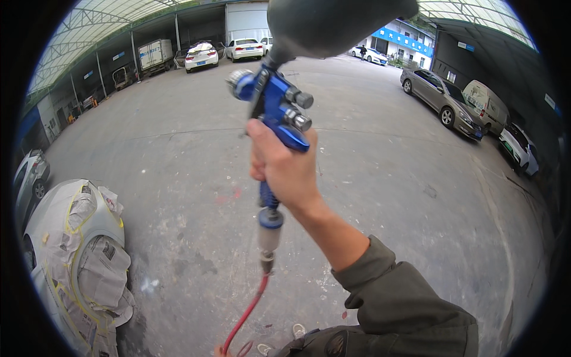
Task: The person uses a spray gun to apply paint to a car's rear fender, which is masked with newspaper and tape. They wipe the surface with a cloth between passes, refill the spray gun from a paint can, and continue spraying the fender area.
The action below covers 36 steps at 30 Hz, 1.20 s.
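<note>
My right hand (288, 163) is wrapped round the grip of a blue paint spray gun (276, 101), raised in front of me. The gun has silver knobs at its back, and its nozzle points left. A dark cup (333, 27) sits on top, partly cut off by the upper edge. Under the handle hangs a clear inline air filter (269, 238), with a red air hose (247, 312) running down from it. At the bottom edge a small part of my left hand (221, 352) shows, closed at the hose; most of it is out of view.
A car body (56, 208) masked with newspaper (104, 271) and yellow tape stands at the lower left, close by. Parked cars line the far side, and a grey-brown sedan (443, 98) stands at the right. Concrete floor (178, 137) stretches between. My shoes (298, 330) show below.
</note>
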Available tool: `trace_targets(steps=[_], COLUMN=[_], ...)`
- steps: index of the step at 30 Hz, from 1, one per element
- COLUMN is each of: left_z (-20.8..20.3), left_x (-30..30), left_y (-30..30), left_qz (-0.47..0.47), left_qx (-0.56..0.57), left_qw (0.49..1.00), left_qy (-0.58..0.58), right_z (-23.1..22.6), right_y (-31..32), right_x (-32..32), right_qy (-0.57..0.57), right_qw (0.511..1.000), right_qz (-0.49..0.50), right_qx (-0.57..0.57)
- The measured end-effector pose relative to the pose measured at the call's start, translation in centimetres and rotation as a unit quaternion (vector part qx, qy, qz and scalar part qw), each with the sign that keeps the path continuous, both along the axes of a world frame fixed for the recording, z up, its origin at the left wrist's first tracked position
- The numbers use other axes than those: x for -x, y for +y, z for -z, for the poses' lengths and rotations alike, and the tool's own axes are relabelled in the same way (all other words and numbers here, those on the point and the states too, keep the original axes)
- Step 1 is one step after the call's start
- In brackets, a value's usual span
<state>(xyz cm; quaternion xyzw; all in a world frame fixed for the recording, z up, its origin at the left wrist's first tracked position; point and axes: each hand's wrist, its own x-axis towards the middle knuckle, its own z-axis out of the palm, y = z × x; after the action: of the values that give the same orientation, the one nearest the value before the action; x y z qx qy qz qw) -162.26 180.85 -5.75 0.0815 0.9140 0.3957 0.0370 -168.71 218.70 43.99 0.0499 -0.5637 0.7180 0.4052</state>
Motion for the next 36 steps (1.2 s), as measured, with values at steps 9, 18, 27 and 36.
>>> trace_targets(steps=[9, 18, 27, 36], left_z=[0.3, -2.3, -3.5, -6.1], left_x=[-9.0, -10.0, -17.6, -26.8], left_y=[-12.3, -12.7, -24.0, -31.5], left_qz=[-0.182, -0.203, -0.318, -0.46], left_qx=[0.185, 0.2, 0.227, 0.159], left_qw=[0.959, 0.956, 0.92, 0.873], left_qy=[-0.118, -0.072, -0.009, -0.022], right_z=[20.6, 27.7, 31.6, 36.3], right_y=[6.9, 1.4, -8.5, -26.1], right_x=[-1.3, -1.2, 3.9, 12.2], right_qy=[-0.242, -0.314, -0.361, -0.315], right_qw=[0.943, 0.934, 0.921, 0.933], right_qz=[0.162, 0.11, 0.08, -0.054], right_qx=[-0.163, -0.129, -0.12, -0.163])
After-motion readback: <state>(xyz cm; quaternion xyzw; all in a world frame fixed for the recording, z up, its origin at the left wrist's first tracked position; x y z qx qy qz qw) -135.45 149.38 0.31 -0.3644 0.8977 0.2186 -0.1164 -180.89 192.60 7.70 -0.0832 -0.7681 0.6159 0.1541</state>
